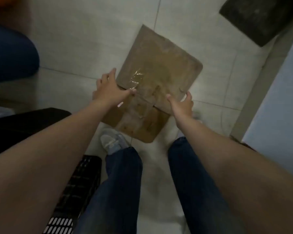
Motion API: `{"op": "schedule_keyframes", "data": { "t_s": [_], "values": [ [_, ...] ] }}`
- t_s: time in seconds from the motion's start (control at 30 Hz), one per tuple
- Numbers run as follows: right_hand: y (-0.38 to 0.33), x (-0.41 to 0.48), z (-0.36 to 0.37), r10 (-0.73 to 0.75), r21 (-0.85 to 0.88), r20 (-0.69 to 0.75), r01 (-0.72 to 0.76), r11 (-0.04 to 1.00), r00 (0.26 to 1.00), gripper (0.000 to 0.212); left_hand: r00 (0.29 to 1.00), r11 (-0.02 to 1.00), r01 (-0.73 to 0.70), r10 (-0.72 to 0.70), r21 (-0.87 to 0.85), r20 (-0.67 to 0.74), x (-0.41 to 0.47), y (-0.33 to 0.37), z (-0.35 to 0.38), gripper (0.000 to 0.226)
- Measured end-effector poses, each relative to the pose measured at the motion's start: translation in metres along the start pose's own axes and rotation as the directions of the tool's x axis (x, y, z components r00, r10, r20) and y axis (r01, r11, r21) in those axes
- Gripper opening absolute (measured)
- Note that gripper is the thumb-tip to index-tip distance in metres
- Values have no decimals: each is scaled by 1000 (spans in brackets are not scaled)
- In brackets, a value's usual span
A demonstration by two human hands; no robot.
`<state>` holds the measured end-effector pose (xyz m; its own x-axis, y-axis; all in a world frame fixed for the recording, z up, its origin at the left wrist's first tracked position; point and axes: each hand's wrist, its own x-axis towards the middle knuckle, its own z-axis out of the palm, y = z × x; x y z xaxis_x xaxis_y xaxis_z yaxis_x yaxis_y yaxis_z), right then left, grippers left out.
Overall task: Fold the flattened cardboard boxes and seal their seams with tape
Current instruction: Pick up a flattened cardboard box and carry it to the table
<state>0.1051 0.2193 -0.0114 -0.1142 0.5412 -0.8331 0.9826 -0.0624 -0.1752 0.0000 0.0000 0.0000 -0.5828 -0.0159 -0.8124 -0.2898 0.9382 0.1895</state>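
Where the scene starts at far left, a dark blue rounded object (10, 53) rests on the tiled floor (74, 39), too blurred to identify.

Black slotted crate (78, 188): low left, just beside the person's left leg.

Left hand (108, 88): fingers spread and nearly straight along the left edge of the cardboard box (159, 65), thumb laid flat across its top face.

Cardboard box: brown, tilted, held between both hands in front of the person's legs and above the floor. A crinkled patch of clear tape (136, 78) shines on its face close to the left thumb.

Grey sneaker (112, 141): on the floor below the box's near corner.

Right hand (181, 103): grips the box's right edge, thumb on the face, fingers curled round the side.

Dark rough block (254, 17): upper right, well apart from the box.

Pale wall panel (277, 98): far right.
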Motion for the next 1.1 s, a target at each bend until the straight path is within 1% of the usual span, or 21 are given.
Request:
{"op": "schedule_keyframes", "data": {
  "t_s": [0.07, 0.13, 0.2, 0.3, 0.4, 0.5, 0.57, 0.63, 0.7, 0.77, 0.83, 0.87, 0.9, 0.93, 0.97, 1.07, 1.1],
  "values": [
    [9, 25, 19, 57, 54, -42, -55, 997, 997, 97, 1000, 1000, -10, 10, 7, -14, 22, -3, 21, 119],
    [19, 45, 34, 137, 95, -54, -131, 987, 989, 104, 1000, 999, -14, 14, 29, -1, 39, -4, 43, 125],
    [25, 59, 46, 166, 103, -90, -157, 982, 982, 111, 1000, 999, -20, 21, 45, -4, 52, -2, 59, 130],
    [30, 77, 59, 156, 87, -139, -145, 986, 978, 116, 1000, 1000, -4, 4, 31, -19, 68, 0, 75, 138],
    [28, 82, 65, 138, 45, -161, -133, 990, 977, 119, 998, 999, 19, -17, 35, -53, 75, 5, 85, 141],
    [25, 87, 69, 148, 80, -187, -135, 988, 971, 122, 994, 999, 46, -48, -25, -102, 82, 10, 85, 141],
    [23, 90, 68, 202, 154, -202, -172, 973, 958, 121, 992, 995, 60, -69, -82, -101, 85, 12, 80, 142],
    [21, 93, 65, 237, 202, -201, -196, 959, 950, 114, 994, 992, 57, -68, -115, -88, 86, 12, 75, 140],
    [19, 92, 62, 242, 232, -200, -194, 953, 949, 108, 993, 988, 45, -60, -148, -98, 87, 8, 71, 132],
    [16, 90, 61, 230, 268, -205, -171, 948, 951, 99, 990, 977, 27, -55, -211, -128, 88, 2, 66, 113],
    [11, 89, 59, 215, 312, -201, -146, 939, 956, 90, 987, 949, 16, -66, -314, -149, 89, -2, 62, 80],
    [9, 89, 57, 193, 326, -195, -122, 937, 962, 87, 985, 940, 20, -77, -340, -154, 88, -3, 60, 65],
    [5, 89, 55, 155, 329, -185, -87, 940, 970, 82, 983, 939, 25, -86, -342, -163, 86, -4, 59, 56],
    [1, 86, 53, 106, 316, -176, -46, 948, 979, 78, 980, 943, 24, -87, -332, -176, 83, -5, 58, 53],
    [-4, 83, 52, 50, 291, -172, 2, 957, 984, 74, 979, 945, 12, -78, -327, -190, 80, -5, 57, 56],
    [-19, 69, 49, -126, 203, -187, 164, 965, 974, 64, 968, 941, -41, -46, -337, -247, 63, 3, 51, 79],
    [-24, 65, 47, -167, 187, -192, 203, 961, 967, 59, 961, 938, -43, -56, -345, -272, 57, 6, 48, 82]
  ]
}}
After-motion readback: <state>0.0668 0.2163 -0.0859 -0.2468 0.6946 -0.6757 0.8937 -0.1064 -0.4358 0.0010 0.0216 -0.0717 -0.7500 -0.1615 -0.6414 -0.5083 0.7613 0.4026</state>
